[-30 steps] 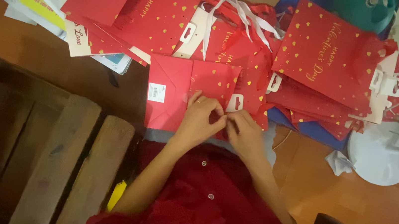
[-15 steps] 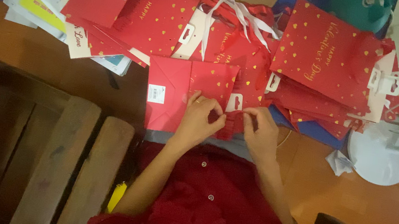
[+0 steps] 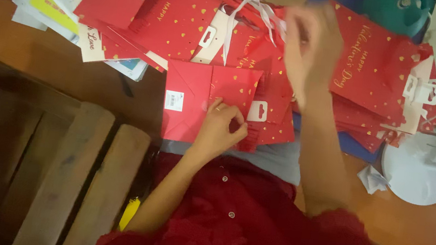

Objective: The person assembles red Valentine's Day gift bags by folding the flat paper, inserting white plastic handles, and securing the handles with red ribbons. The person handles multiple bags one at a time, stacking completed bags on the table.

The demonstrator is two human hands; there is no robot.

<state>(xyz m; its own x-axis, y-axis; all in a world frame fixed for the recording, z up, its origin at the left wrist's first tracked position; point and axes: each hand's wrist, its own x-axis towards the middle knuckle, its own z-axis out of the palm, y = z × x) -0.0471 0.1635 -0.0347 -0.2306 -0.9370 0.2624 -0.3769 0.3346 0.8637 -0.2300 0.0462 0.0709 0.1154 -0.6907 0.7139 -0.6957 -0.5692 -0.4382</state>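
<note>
The person's left hand [image 3: 221, 130] rests on a folded red gift bag [image 3: 198, 101] with small gold hearts, lying flat in front of them. Its fingers [image 3: 232, 120] are curled in and pinch the bag's lower right edge, near a white hang tab [image 3: 257, 110]. A white sticker label [image 3: 174, 100] sits on the plain red left half of that bag.

The right hand [image 3: 310, 45] is raised well above the pile and blurred; its fingers look loosely spread, though I cannot tell whether they have hold of anything. Beneath it lies a heap of red gift bags [image 3: 366, 73], overlapping one another, with white ribbon handles [image 3: 253, 9] looping out near the top.

To the left lie white papers [image 3: 45, 1] and a wooden pallet [image 3: 49, 163]. On the right stands a round white lamp base [image 3: 415, 172], with crumpled paper [image 3: 373, 178] just beside it. The red sleeves [image 3: 250, 224] fill the lower middle.
</note>
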